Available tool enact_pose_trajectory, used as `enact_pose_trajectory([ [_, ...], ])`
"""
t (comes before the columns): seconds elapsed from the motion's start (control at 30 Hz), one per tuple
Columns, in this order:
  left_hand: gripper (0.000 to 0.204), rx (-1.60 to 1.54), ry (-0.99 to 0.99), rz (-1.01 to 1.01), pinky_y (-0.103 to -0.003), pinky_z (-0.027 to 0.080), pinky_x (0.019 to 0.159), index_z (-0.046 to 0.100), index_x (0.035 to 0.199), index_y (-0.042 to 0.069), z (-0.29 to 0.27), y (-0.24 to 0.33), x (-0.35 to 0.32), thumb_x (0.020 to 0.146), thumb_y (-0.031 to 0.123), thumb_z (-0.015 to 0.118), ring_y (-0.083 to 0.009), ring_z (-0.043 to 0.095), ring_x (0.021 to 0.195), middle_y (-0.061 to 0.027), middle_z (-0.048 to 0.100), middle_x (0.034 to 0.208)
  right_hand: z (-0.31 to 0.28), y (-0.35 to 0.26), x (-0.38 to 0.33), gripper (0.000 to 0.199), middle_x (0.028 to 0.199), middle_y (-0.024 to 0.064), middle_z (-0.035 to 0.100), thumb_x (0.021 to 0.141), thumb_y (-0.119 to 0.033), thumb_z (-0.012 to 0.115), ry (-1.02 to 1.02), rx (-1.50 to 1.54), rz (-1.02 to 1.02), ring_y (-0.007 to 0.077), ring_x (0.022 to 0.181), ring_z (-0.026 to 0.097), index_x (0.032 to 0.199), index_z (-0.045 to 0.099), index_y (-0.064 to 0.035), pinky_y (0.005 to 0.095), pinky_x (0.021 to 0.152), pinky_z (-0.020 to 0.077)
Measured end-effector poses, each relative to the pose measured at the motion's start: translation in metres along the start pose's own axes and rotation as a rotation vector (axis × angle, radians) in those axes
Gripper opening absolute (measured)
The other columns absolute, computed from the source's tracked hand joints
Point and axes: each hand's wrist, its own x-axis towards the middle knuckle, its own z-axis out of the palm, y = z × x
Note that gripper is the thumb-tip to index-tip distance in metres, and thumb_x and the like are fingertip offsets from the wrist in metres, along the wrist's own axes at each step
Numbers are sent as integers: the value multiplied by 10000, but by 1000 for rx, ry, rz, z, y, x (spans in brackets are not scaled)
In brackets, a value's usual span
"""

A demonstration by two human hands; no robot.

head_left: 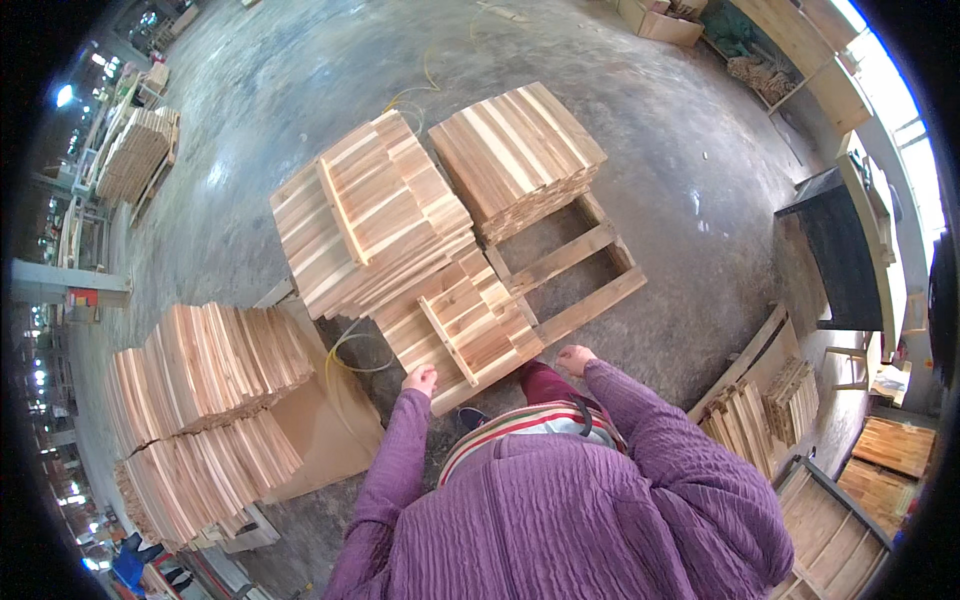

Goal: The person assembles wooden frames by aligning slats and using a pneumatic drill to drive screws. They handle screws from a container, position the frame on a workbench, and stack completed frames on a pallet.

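My left hand (421,380) has its fingers curled, over the left edge of the near stack of wood panels (481,331). Whether it grips the edge or only hangs above it, I cannot tell. My right hand (576,360) is closed, just off the near right corner of that stack, and nothing shows in it. A thin wooden strip (449,342) lies across the near panels. Behind them rises a taller stack of striped wood panels (385,190), with a longer wooden strip (342,211) laid on top.
Another panel stack (517,150) stands on the far end of a slatted wooden pallet (575,258). At left are large piles of boards (210,365) beside a brown sheet (335,420). A yellow hose (350,362) curls on the floor. Short boards (740,425) lie at right.
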Motion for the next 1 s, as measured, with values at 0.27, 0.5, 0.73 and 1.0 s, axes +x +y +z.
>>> enact_pose_trajectory([
  [0.27,299,-2,32,164,-308,483,667,581,1016,65,60,15,-13,791,261,586,-196,614,718,-109,639,817,-76,11,49,361,789,108,646,739,-330,592,51,-85,-99,172,570,619,970,622,-55,307,580,510],
  [0.5,300,295,82,-23,-316,481,757,616,964,65,46,-48,-105,747,271,591,-237,624,807,-129,644,848,-40,27,23,348,786,97,646,740,-319,591,48,-116,-122,162,587,621,978,622,-67,294,577,508],
  [0.73,218,-249,257,-482,-322,501,596,595,963,42,30,-106,-169,797,171,538,-190,612,655,-81,622,766,-23,34,-29,412,1015,141,613,716,-389,570,-50,-227,-103,288,965,577,1008,625,-104,367,847,448],
  [1.0,226,-358,267,-471,-326,511,554,597,955,31,65,-98,-186,780,159,534,-184,608,604,-95,619,773,-51,46,-18,383,915,142,631,744,-340,586,11,-172,-121,241,808,607,1008,616,-65,339,727,480],
])
